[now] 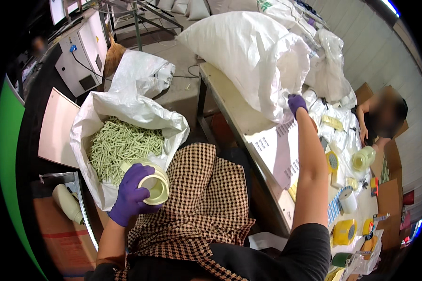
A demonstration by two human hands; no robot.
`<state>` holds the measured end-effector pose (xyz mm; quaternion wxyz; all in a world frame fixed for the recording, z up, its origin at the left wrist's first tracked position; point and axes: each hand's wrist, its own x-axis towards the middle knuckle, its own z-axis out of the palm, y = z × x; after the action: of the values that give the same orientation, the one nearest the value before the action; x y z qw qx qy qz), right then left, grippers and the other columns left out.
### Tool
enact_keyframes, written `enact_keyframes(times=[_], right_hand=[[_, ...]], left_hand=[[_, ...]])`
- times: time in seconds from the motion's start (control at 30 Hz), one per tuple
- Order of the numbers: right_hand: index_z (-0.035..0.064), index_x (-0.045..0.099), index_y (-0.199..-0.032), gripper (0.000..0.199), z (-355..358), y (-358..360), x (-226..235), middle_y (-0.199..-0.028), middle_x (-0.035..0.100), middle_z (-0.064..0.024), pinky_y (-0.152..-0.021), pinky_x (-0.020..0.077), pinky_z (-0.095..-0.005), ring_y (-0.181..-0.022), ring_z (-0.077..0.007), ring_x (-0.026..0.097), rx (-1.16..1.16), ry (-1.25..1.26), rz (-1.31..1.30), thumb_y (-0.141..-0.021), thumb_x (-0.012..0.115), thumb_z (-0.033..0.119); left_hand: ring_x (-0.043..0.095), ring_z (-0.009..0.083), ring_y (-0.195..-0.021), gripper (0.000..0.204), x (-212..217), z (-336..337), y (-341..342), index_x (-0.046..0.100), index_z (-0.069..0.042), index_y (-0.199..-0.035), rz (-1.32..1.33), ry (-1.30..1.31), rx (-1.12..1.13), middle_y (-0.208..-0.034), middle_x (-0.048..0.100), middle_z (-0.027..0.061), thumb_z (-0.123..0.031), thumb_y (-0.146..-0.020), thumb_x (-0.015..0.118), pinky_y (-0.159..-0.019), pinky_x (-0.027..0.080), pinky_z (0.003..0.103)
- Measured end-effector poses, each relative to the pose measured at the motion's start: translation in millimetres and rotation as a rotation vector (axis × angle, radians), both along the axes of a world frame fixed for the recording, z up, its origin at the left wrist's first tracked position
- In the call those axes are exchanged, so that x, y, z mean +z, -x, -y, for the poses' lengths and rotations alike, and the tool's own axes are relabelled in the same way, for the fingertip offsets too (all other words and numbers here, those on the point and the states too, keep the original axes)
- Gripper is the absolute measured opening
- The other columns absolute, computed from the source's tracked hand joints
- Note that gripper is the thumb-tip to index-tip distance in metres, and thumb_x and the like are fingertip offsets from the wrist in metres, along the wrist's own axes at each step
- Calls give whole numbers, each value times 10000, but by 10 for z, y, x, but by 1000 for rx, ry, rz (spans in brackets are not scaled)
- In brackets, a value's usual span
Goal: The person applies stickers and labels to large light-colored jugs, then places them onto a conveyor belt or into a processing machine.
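In a purple glove, my left hand [135,191] is closed around a pale green plastic jar [160,177]. The jar is tilted, its wide round mouth facing me, over the near edge of an open white woven sack [86,112]. Many short pale green sticks [122,145] fill that sack. My right hand [297,103], gloved in purple too, reaches far forward to the mouth of a large white sack [239,51] lying on the table. Its fingers are bent in at the sack's opening; what they grip there is too small to make out.
Printed white sheets [276,147] lie on the table [220,89]. To the right are tape rolls [344,232], a white roll [347,200] and tape dispensers. Another person [384,112] sits across, near a pale green jar [362,159]. A cardboard box [68,239] stands lower left.
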<state>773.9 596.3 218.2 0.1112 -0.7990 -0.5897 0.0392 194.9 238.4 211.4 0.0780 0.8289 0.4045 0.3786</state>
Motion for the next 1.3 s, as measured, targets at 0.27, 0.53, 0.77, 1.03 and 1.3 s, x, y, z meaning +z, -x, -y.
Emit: enact_keyframes(times=[0.27, 0.53, 0.77, 1.03, 1.3], right_hand=[[63, 769, -1115, 470, -121, 112, -56, -1274, 677, -196, -998, 508, -453, -1151, -367, 654, -51, -99, 116, -852, 686, 444], [8, 670, -781, 162, 1947, 1292, 507, -758, 529, -31, -677, 451, -292, -724, -156, 520, 551, -760, -638, -809, 824, 51], [43, 730, -1101, 286, 3391, 3192, 332, -1134, 738, -168, -813, 609, -337, -980, -310, 749, 1301, -233, -992, -818, 760, 19], [84, 674, -856, 120, 3514, 3686, 102, -849, 653, -90, -604, 548, -394, -685, -299, 665, 1056, -243, -527, -748, 658, 34], [80, 688, -985, 214, 3571, 3555, -12, -919, 672, -108, -641, 565, -404, -771, -314, 689, 1085, -176, -471, -784, 655, 16]], left_hand=[[629, 422, -1166, 445, -87, -27, 23, 566, -124, -725, -29, 20, 16, -1247, 669, 197, -229, -534, 954, -1073, 446, 545], [624, 393, -1125, 807, 43, 34, 6, 568, -33, -1293, 11, 154, 144, -1232, 648, 167, -268, -613, 933, -1003, 487, 482], [624, 354, -1085, 872, 382, -35, -132, 562, -61, -1294, 108, 110, -85, -1170, 639, 125, -330, -554, 937, -953, 484, 435], [610, 353, -1200, 838, 318, -1, -231, 612, -37, -1309, 4, 131, -79, -1248, 661, 138, -293, -571, 916, -1093, 446, 470], [629, 311, -1222, 773, 279, 62, -336, 655, -45, -1299, -37, 25, -111, -1287, 672, 119, -311, -617, 902, -1135, 433, 489]])
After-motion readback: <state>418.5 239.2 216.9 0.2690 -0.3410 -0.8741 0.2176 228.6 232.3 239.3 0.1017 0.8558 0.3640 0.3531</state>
